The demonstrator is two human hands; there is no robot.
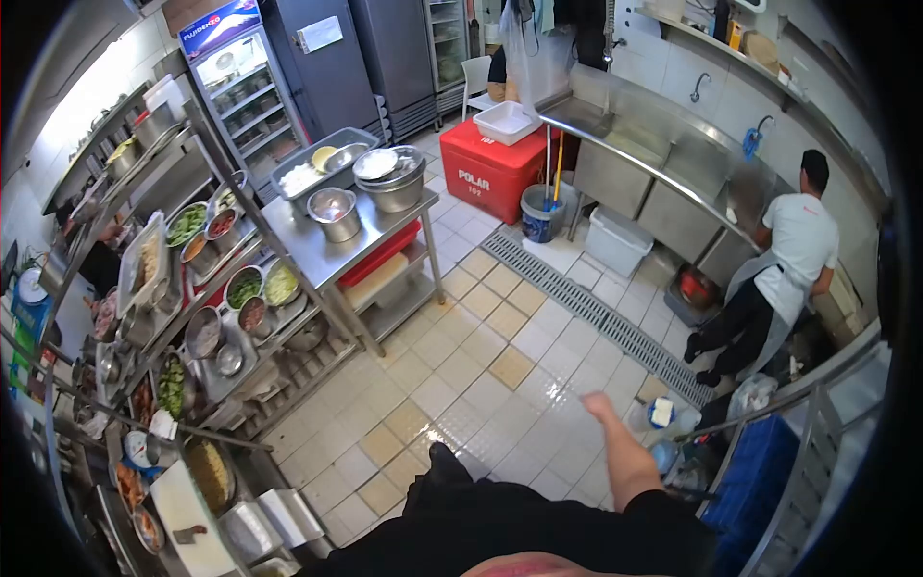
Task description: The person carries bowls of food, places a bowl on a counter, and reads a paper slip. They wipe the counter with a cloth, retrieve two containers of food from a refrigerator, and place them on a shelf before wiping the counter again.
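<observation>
My right hand (597,405) hangs at the end of my bare forearm, over the tiled floor (461,356). Its fingers are foreshortened and too small to make out, and I see no object in it. My left hand is out of the picture. One dark shoe (440,454) shows below me on wet-looking tiles. The thing closest to my right hand is a container with a white block-like item (661,413), low down to its right and apart from it.
Shelves of food pans (187,226) line the left. Ahead stand a steel table (361,231) with bowls, a red cooler (492,171) and a bucket (548,213). A floor drain (596,313) runs before the sinks (663,154), where a person (784,260) stands. Blue crates (755,481) are at right.
</observation>
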